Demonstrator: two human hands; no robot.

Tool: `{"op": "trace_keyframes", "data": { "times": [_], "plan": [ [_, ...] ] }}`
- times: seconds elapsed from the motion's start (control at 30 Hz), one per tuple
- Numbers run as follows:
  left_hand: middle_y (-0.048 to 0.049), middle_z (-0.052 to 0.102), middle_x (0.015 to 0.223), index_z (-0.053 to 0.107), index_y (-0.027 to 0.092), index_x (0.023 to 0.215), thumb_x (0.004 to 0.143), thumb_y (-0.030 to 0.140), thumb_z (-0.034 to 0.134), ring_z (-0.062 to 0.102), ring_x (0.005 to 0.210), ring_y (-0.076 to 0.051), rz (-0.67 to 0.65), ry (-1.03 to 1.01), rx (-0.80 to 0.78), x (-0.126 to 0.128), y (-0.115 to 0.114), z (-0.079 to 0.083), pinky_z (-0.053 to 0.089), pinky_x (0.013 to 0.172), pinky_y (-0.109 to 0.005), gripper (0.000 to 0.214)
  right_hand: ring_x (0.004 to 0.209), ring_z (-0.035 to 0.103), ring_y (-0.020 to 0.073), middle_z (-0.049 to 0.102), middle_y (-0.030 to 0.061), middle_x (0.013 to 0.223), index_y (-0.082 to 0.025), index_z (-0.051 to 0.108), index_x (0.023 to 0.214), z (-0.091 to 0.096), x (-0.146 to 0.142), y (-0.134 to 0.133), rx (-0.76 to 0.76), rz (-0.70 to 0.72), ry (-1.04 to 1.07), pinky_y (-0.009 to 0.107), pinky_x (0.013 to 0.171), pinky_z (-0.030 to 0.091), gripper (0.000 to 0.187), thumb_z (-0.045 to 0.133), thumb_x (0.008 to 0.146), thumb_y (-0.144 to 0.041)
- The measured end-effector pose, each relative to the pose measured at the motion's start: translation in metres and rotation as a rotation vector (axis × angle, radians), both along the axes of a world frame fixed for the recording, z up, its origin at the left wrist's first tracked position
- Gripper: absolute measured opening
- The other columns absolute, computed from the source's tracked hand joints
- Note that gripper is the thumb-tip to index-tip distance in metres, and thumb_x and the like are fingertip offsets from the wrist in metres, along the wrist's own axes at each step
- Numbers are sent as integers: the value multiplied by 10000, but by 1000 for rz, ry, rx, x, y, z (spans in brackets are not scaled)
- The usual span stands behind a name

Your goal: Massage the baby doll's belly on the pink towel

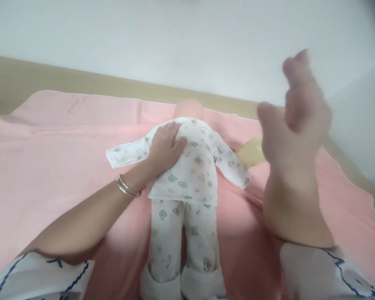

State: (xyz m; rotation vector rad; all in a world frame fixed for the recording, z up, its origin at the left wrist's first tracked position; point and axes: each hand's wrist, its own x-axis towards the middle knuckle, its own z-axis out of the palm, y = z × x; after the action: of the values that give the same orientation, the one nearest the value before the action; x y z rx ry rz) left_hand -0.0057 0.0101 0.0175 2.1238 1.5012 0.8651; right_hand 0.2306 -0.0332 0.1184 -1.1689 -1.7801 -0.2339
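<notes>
A baby doll in a white printed top (193, 166) and matching trousers (167, 237) lies stretched out, its legs toward me and its bald head (189, 109) at the far end. No face shows. My left hand (167, 148) rests flat on the upper left part of the top, fingers extended. To the right of the doll, my right hand (300, 108) is raised in the air with nothing in it. Its fingers are bent in a cupped shape and the thumb stands apart, slightly blurred.
A pink cloth (65, 166) is spread under the doll over a light wooden surface (90, 81). Near the doll's right-side sleeve lies a yellowish object (250, 152), partly hidden by my right hand. A white wall (143, 37) rises behind.
</notes>
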Motion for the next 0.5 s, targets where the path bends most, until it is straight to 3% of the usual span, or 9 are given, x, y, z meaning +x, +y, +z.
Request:
{"op": "trace_keyframes", "data": {
  "times": [0.07,0.17,0.27,0.33,0.43,0.5],
  "plan": [
    [-129,492,1587,519,146,1457,971,442,375,411,1495,-314,10,-11,-28,0,-1,5,292,1294,-548,586,1555,329,336,424,193,1618,-104,532,1484,6,18,10,37,-82,97,560,1213,362,543,506,989,-326],
    [-123,480,1600,498,177,1476,962,401,418,405,1513,-326,44,-65,-139,5,-11,26,332,1273,-585,566,1538,356,329,454,205,1588,-126,606,1415,15,40,25,-18,-261,199,553,1191,383,478,529,978,-305],
    [-79,332,1693,472,225,1510,978,407,460,182,1619,-332,38,-160,-200,20,-26,52,282,1288,-629,562,1520,396,320,462,206,1579,-141,639,1391,22,53,36,-130,-378,291,541,1188,388,448,543,959,-214],
    [-18,272,1715,489,272,1505,978,435,496,91,1636,-311,-40,-242,-242,34,-33,65,213,1313,-627,552,1520,403,305,474,202,1573,-121,650,1377,22,56,41,-165,-384,314,536,1217,349,433,508,978,-209],
    [20,372,1674,530,309,1477,993,488,466,249,1605,-271,-248,-503,-470,59,-31,77,277,1320,-530,520,1507,436,287,540,182,1536,-108,664,1350,19,53,45,-221,-316,258,549,1266,280,435,421,1034,-282],
    [-20,439,1641,530,261,1483,1009,517,397,365,1558,-255,-376,-757,-680,78,-25,84,335,1301,-457,555,1474,488,281,615,133,1478,-152,695,1301,17,50,44,-295,-232,184,550,1282,273,420,422,1042,-338]
  ]
}}
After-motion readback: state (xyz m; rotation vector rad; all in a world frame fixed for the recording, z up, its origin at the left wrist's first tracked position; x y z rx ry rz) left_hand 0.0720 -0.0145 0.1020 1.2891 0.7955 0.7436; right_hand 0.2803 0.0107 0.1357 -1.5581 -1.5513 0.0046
